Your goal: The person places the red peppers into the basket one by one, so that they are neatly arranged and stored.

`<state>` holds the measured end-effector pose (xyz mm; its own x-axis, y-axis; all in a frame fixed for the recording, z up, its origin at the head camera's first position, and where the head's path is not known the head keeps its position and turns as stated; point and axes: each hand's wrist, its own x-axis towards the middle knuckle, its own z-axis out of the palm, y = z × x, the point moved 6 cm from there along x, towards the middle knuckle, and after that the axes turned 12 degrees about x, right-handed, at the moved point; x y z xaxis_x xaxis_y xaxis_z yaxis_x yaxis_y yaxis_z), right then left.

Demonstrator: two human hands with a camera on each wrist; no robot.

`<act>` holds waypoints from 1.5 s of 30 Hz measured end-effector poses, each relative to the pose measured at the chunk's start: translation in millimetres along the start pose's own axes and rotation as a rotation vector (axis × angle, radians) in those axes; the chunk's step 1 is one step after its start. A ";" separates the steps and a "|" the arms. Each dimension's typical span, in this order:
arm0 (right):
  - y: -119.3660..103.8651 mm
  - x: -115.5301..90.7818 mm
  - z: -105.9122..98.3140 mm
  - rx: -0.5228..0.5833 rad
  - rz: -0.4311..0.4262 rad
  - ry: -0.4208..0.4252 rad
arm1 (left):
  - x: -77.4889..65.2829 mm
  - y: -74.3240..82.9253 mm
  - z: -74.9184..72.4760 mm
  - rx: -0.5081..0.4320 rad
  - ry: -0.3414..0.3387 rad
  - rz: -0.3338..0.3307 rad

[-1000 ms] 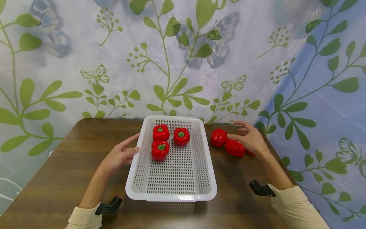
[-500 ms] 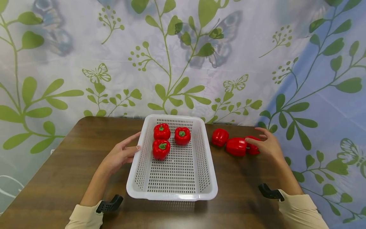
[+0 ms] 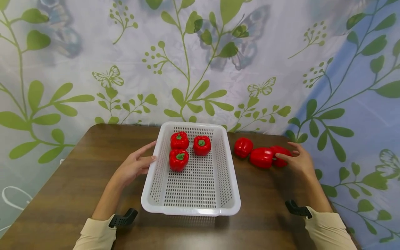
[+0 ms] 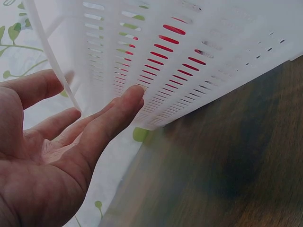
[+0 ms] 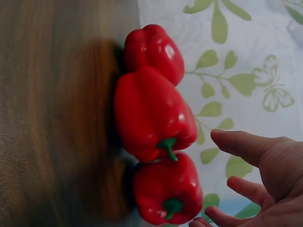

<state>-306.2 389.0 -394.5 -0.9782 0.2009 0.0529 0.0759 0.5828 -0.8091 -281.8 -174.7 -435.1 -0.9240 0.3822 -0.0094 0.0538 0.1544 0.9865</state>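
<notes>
In the head view, a white perforated plastic basket (image 3: 190, 211) holds three red bell peppers with green stems, one of them this pepper (image 3: 202, 145). My left hand (image 3: 132, 166) touches the basket's left side, thumb at the rim and the other fingers fairly straight along the outer wall, as the left wrist view shows. Three more peppers lie in a row right of the basket: a left one (image 3: 243, 147), a middle one (image 3: 261, 157) and a right one (image 3: 279, 155). My right hand (image 3: 300, 161) is spread at the right pepper, thumb and fingers apart around its outer end.
The brown wooden table (image 3: 78, 187) carries everything. A leaf-patterned cloth (image 3: 131, 69) hangs right behind its back edge and along the right side. Black straps with camera mounts (image 3: 123, 218) sit on both wrists.
My right hand has moved right, from above the middle pepper to the far end of the right pepper, which now shows more. The left hand stays at the basket. The head view has shifted slightly.
</notes>
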 end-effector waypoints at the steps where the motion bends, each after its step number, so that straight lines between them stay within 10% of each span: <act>1: 1.8 0.7 0.1 -0.003 0.000 0.004 | 0.1 0.5 -0.1 0.004 -0.001 0.004; 45: 53.6 8.2 1.5 0.060 0.145 0.062 | -0.5 0.5 0.5 -0.004 0.000 0.001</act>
<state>-310.4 420.6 -438.3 -0.9439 0.3287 -0.0328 0.2022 0.4962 -0.8444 -281.1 -174.3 -434.7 -0.9239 0.3826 -0.0088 0.0529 0.1506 0.9872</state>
